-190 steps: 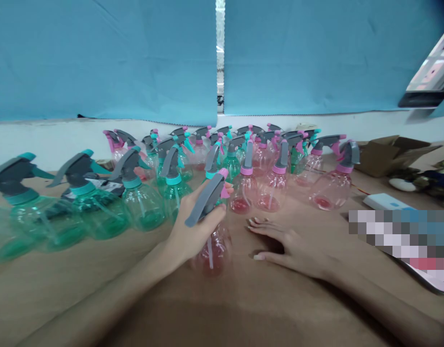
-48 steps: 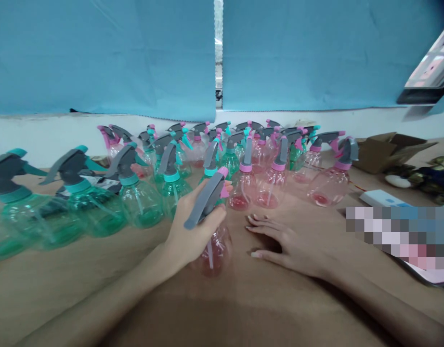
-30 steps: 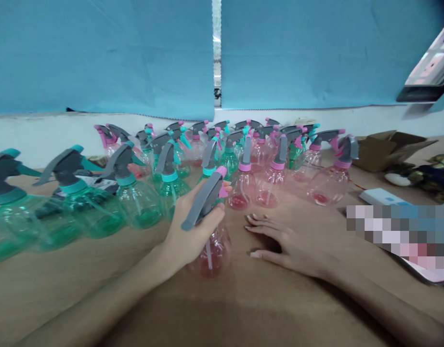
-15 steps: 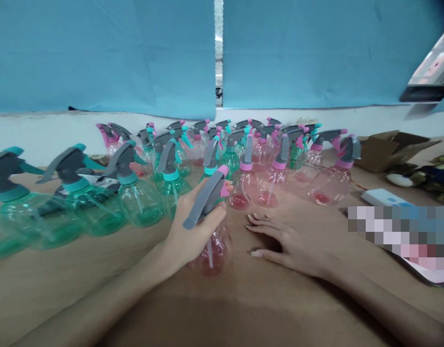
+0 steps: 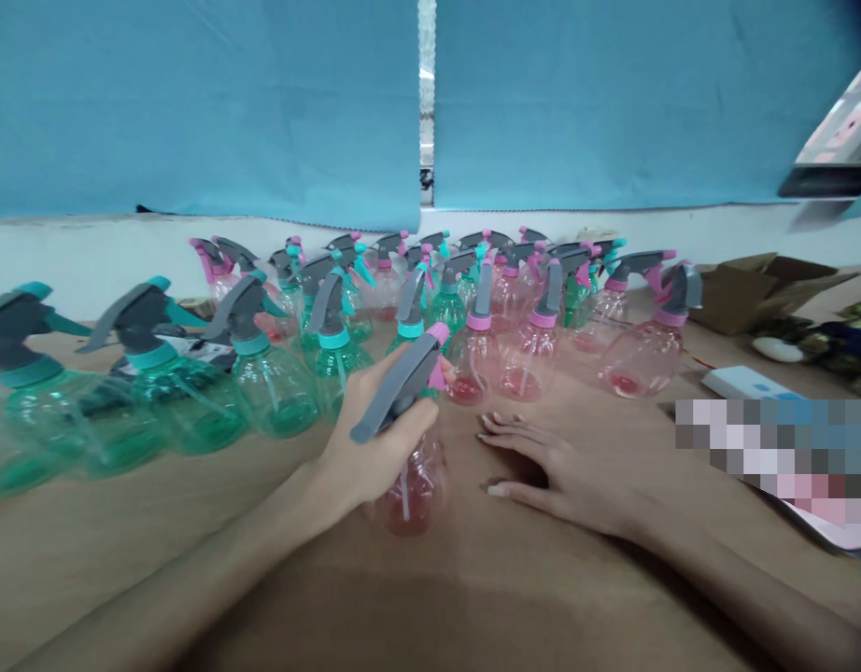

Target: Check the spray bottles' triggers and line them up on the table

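My left hand (image 5: 371,439) is wrapped round the neck of a pink spray bottle (image 5: 413,485) with a grey trigger head (image 5: 399,383); the bottle stands upright on the brown table (image 5: 472,597). My right hand (image 5: 549,467) lies flat on the table just right of that bottle, fingers stretched out, holding nothing. Behind both hands stand several green spray bottles (image 5: 273,383) on the left and several pink spray bottles (image 5: 532,359) on the right.
A blue curtain (image 5: 192,103) hangs along the back wall. An open cardboard box (image 5: 759,289) sits at the far right, with a white flat box (image 5: 742,383) and a dark leafy object (image 5: 837,345) near it. A tilted screen (image 5: 840,149) shows at the upper right.
Nothing has visibly changed apart from slight camera sway; the left hand keeps its grip and the right hand stays flat.
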The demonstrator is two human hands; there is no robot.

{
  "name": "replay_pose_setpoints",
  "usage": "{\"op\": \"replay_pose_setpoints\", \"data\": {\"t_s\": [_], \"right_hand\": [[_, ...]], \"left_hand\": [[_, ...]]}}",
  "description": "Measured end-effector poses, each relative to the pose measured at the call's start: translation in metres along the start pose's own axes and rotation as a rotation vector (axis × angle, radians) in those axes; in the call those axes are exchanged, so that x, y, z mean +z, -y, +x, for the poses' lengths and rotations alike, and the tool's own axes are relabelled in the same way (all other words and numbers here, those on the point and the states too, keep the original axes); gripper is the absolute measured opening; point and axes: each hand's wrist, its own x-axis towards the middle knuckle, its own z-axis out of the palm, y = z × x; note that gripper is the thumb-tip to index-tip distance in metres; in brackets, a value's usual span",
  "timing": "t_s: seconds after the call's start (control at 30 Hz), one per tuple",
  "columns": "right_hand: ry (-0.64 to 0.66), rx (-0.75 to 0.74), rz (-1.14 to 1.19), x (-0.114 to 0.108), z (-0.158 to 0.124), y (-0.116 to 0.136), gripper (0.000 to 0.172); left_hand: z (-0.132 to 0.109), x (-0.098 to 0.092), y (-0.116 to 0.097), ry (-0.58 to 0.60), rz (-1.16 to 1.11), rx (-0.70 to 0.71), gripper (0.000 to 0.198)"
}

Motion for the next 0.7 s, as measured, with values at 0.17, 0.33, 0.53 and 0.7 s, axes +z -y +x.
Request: {"op": "replay_pose_setpoints", "data": {"t_s": [0.17,0.33,0.53,0.7], "right_hand": [[-0.019,0.017,0.000,0.0013,-0.0015,-0.0001,0.065],[-0.028,0.011,-0.005,0.0012,-0.0023,0.0002,0.065],[-0.052,0.005,-0.027,0.0018,-0.0028,-0.0002,0.064],[-0.056,0.005,-0.026,0.0010,-0.0032,0.0011,0.065]], "left_hand": [[0.0005,-0.0033,-0.0010,0.057,-0.042,0.032,0.009],[0.0011,-0.0032,-0.0016,0.045,-0.074,0.089,0.012],[-0.0014,0.0009,0.0000,-0.011,-0.004,0.049,0.012],[-0.0042,0.0053,0.0032,-0.087,0.029,-0.002,0.003]]}}
